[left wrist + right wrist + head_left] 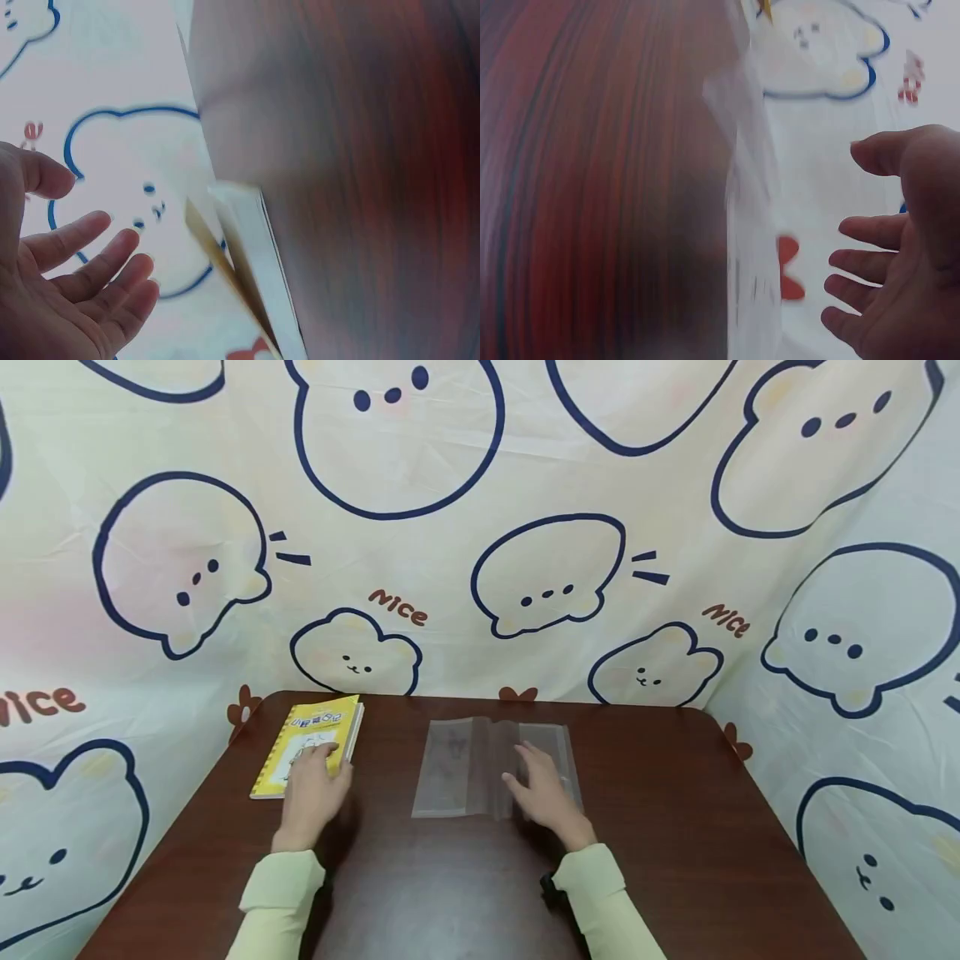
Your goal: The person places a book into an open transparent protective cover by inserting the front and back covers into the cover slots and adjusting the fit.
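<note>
A yellow book (341,717) with a drawing on its cover lies at the table's left. My left hand (313,787) is over its lower right part; in the left wrist view the fingers of this hand (82,277) are spread and relaxed, apart from the book (259,262), whose cover stands slightly raised. A clear plastic book cover (447,768) lies unfolded at the table's middle. Above its right half is my right hand (551,793). The right wrist view has this hand (900,255) with loose fingers, holding nothing, beside the plastic cover (751,247).
Both things lie on a dark brown wooden table (675,827). A cloth (442,560) printed with cartoon bears hangs behind the table and at both sides. A dark band (553,892) is at the right wrist, by the sleeve.
</note>
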Available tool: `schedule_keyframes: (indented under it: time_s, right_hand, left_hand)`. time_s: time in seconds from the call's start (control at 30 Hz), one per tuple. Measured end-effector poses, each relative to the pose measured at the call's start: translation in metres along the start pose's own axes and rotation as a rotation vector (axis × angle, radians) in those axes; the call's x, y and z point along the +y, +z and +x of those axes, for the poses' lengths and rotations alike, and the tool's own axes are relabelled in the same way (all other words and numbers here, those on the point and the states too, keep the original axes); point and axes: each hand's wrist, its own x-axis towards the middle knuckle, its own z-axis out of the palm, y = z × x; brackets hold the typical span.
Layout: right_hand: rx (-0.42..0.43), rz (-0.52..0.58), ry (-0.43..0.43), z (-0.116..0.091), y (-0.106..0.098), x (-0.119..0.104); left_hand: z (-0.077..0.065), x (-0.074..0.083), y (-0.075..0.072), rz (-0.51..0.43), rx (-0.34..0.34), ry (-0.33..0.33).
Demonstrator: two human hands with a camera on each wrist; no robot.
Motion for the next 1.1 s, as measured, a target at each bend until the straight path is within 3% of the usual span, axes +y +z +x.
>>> schedule_keyframes:
  time_s: [0.3, 0.5, 0.63, 0.77, 0.9, 1.1]
  right_hand:
    - [-0.104, 0.168, -0.102, 0.026, 0.036, -0.051]
    - [-0.156, 0.357, -0.109, 0.032, 0.073, -0.081]
    - [-0.226, 0.462, -0.075, 0.036, 0.098, -0.100]
    - [-0.309, 0.552, -0.039, 0.035, 0.123, -0.118]
    - [-0.353, 0.653, 0.055, 0.035, 0.143, -0.132]
    - [-0.323, 0.805, 0.218, 0.044, 0.163, -0.139]
  left_hand:
    - [-0.001, -0.029, -0.025, 0.054, -0.002, -0.177]
    - [-0.004, -0.054, -0.037, 0.119, 0.041, -0.221]
    - [-0.003, -0.069, -0.043, 0.162, 0.078, -0.225]
    - [-0.002, -0.081, -0.047, 0.201, 0.064, -0.228]
    - [-0.001, -0.089, -0.051, 0.191, -0.003, -0.252]
    - [0.001, -0.096, -0.053, 0.178, -0.111, -0.306]
